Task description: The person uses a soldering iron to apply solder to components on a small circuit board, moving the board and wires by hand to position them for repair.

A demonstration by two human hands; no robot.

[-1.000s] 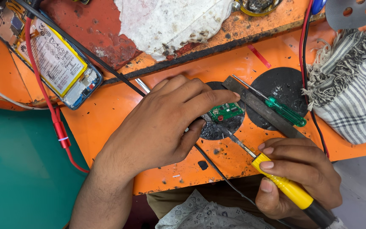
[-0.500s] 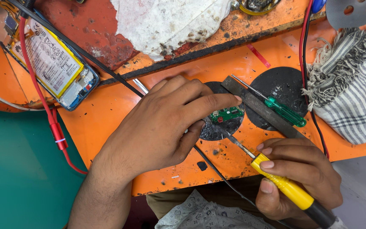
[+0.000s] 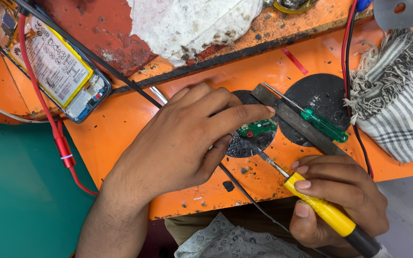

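Right hand (image 3: 340, 203) grips one yellow screwdriver (image 3: 319, 208); left hand (image 3: 192, 138) pins one green circuit board (image 3: 256, 128).

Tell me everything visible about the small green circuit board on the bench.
The small green circuit board is a narrow strip with tiny metallic components and a red spot at one end. It lies flat on a dark round patch of the orange worktable, beside a grey metal bar. The left hand pins it, index fingertip at its upper edge, thumb near its left end. The right hand holds a yellow-handled tool whose metal tip lies just below the board; contact cannot be told.
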